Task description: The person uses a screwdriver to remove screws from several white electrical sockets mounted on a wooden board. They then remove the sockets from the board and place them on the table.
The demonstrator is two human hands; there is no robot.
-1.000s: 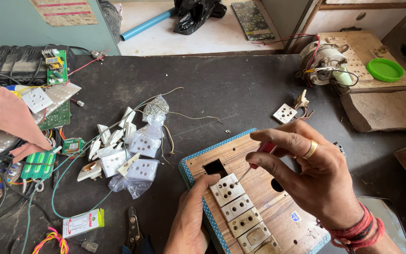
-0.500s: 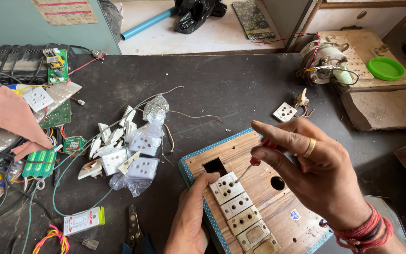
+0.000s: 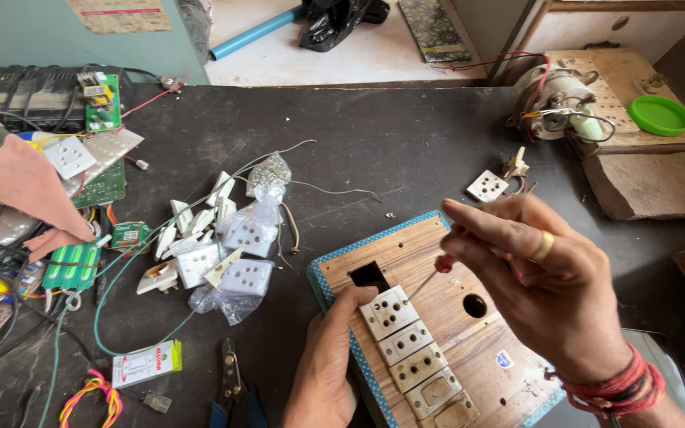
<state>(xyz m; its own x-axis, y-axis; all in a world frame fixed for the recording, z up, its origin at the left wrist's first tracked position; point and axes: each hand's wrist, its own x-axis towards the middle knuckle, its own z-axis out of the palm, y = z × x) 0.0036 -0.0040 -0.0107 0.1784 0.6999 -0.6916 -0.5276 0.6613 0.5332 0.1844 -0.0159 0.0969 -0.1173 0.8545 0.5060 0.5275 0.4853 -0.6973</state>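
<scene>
A wooden switch board [image 3: 469,341] with a blue rim lies on the dark table, with a row of white sockets [image 3: 406,342] fitted along its left side and a rectangular cut-out above them. My left hand [image 3: 328,366] grips the board's left edge, thumb against the top socket. My right hand [image 3: 545,281], wearing a gold ring and red wrist threads, holds a thin screwdriver with a red handle [image 3: 442,263] above the board, its tip pointing down at the top socket.
A heap of loose white sockets and switches [image 3: 216,246] in clear bags lies left of the board. Pliers [image 3: 231,380] lie at the front. Circuit boards, wires and a pink cloth [image 3: 17,178] crowd the left; a motor [image 3: 556,99] and green lid [image 3: 660,115] sit back right.
My right hand has shifted slightly with the screwdriver above the board. My left hand has stayed on the board's edge.
</scene>
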